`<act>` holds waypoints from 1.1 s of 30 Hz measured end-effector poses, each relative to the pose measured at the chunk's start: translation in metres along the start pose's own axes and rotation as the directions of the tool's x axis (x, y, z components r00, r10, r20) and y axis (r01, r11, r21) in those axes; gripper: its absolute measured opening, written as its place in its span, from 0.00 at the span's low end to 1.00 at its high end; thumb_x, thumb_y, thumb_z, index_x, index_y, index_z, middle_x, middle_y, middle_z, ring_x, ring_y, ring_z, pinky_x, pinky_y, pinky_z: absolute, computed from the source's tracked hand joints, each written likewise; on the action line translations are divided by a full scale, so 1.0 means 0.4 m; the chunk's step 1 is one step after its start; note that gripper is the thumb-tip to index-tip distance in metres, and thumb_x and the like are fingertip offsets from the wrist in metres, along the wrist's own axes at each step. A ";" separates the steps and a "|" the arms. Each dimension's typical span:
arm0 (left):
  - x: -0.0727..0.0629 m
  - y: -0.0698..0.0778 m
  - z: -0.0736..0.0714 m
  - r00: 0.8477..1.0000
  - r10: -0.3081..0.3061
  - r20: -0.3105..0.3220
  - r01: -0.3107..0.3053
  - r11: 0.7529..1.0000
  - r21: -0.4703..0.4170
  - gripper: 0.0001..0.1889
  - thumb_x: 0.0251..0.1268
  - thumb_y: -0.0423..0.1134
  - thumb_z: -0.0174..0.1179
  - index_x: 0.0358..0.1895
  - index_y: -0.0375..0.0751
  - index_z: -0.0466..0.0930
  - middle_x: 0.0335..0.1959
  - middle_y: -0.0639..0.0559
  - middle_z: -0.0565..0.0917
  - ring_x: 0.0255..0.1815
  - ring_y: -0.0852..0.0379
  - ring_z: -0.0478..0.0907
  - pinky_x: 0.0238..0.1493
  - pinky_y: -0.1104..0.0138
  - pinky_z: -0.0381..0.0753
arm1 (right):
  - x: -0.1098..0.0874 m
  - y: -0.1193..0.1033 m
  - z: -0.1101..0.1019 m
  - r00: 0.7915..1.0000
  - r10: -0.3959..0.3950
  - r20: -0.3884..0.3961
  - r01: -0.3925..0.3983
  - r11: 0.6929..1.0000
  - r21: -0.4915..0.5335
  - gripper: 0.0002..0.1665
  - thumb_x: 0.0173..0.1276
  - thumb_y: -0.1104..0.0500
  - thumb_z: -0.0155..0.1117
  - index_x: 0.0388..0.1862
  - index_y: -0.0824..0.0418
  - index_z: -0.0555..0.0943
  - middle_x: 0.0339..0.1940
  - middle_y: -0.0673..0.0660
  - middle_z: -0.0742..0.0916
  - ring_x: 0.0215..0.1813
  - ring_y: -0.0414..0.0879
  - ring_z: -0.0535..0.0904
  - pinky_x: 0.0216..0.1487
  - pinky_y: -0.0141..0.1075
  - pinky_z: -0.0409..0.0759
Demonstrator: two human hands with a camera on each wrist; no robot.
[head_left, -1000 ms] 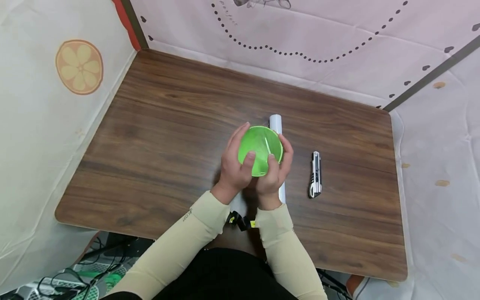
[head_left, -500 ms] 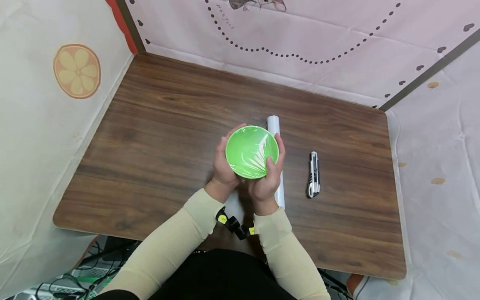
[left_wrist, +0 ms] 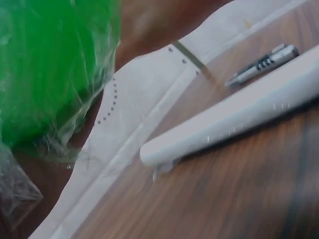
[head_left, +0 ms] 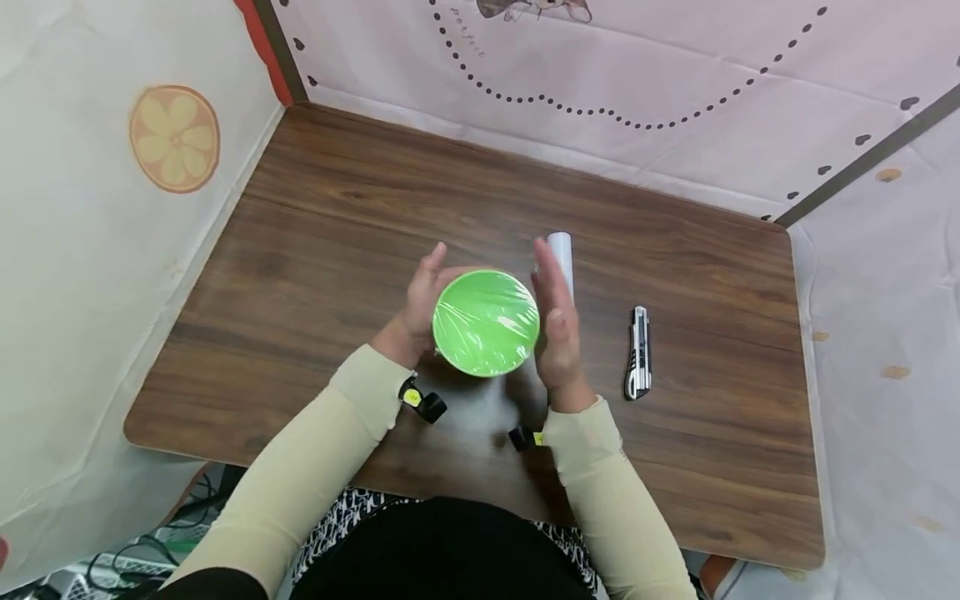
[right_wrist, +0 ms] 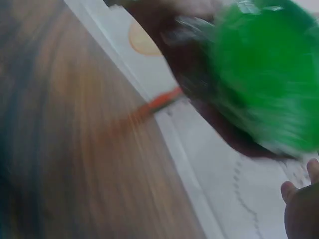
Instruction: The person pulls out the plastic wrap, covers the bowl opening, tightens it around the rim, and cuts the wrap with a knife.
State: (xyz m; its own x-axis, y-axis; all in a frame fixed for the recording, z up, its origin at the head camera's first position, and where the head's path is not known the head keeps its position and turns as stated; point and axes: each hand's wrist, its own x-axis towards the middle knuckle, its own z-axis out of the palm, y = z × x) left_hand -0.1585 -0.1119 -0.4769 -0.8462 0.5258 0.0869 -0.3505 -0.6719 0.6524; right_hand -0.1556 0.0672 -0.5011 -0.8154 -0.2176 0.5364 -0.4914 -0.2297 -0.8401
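Observation:
A green bowl (head_left: 486,323) with clear cling film stretched over its top is held above the table, and wrinkled film hangs down its sides in the left wrist view. My left hand (head_left: 422,302) carries it from the left and below. Its thumb points up, off the bowl, while the fingers reach behind and under, mostly hidden. On the other side, my right hand (head_left: 556,329) has its fingers straight, close beside the rim. Behind that hand lies a roll of cling film (head_left: 560,254), partly covered; a loose bit of film shows at its end in the left wrist view.
A utility knife (head_left: 638,354) lies to the right of the roll on the brown wooden table (head_left: 337,208). Pale cloth walls (head_left: 600,67) surround the table's back and sides. Small wrist cameras (head_left: 431,407) jut inward from both wrists.
My right hand has let go of the bowl and moved right. The bowl, now on the left hand, has shifted left and toward me, and the left thumb has come off it.

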 end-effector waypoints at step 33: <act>0.029 -0.125 0.018 0.806 0.248 -0.537 -0.233 0.967 0.097 0.27 0.79 0.46 0.24 0.65 0.33 0.64 0.51 0.56 0.79 0.56 0.60 0.76 0.62 0.67 0.73 | -0.005 0.048 0.057 0.948 0.055 -0.314 -0.026 0.995 0.096 0.34 0.71 0.54 0.35 0.71 0.69 0.61 0.65 0.55 0.76 0.68 0.50 0.70 0.71 0.40 0.67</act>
State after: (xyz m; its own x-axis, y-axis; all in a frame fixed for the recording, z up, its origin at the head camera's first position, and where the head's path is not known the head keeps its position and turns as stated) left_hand -0.1478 -0.0684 -0.5032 -0.9848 -0.0233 -0.1722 -0.1025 -0.7221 0.6841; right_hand -0.1565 0.0415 -0.5167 -0.8960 0.0792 0.4369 -0.4384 -0.3135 -0.8423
